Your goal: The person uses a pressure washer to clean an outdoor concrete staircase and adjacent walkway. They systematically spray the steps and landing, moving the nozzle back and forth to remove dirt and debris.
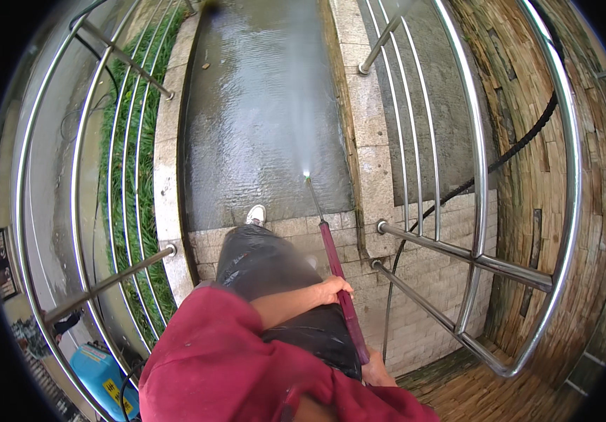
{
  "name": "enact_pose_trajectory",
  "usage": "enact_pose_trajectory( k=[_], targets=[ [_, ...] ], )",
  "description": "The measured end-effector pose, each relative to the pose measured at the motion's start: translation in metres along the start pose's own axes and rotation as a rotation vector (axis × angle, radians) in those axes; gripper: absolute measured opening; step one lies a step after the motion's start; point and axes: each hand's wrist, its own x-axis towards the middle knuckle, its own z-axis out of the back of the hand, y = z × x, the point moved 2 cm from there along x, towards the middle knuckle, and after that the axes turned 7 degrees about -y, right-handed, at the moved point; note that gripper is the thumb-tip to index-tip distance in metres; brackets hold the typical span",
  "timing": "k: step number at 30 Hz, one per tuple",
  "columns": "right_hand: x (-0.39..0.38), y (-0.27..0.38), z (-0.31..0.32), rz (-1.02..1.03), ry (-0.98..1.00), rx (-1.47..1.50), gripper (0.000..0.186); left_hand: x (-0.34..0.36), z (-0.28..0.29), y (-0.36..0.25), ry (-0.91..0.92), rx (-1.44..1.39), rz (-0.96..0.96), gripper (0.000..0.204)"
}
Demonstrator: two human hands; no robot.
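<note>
A pressure-washer lance (336,264) with a maroon sleeve slants forward from my right side. Its thin metal tube ends in a small green nozzle (307,178), from which a white fan of water (303,105) sprays ahead. Around the middle of the sleeve, the fingers of my left hand (331,289) are closed. My right hand (375,368) grips the rear end of the lance, low by my hip; its fingers are partly hidden. The spray falls on a wet grey ramp (247,133) between two stone curbs.
Steel railings stand on the left (81,162) and right (475,126). A black hose (458,188) runs by the right railing near a brown stone wall (528,155). Grass (130,190) borders the left curb (167,176). A blue machine (99,376) sits at lower left. My white shoe (256,215) is at the ramp's near end.
</note>
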Motion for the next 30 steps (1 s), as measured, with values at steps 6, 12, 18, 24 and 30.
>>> enact_pose_trajectory(
  k=[6,12,18,24,30],
  targets=[
    [0.036,-0.028,-0.018,-0.028,0.015,0.194,0.044,0.002,0.0,-0.025,0.078,-0.031,-0.184,0.023],
    [0.065,0.01,-0.018,0.175,-0.085,0.011,0.042,-0.005,-0.002,-0.07,0.072,-0.025,-0.289,0.017],
    [0.108,0.078,-0.061,0.255,-0.131,0.032,0.036,-0.019,0.05,-0.149,0.102,-0.081,-0.269,0.024],
    [0.06,0.128,-0.077,0.196,-0.089,-0.001,0.036,-0.066,0.092,-0.171,0.241,0.171,-0.209,0.019],
    [-0.051,0.183,-0.052,0.113,-0.044,-0.043,0.048,-0.131,0.083,-0.114,0.387,0.192,0.011,0.023]
  ],
)
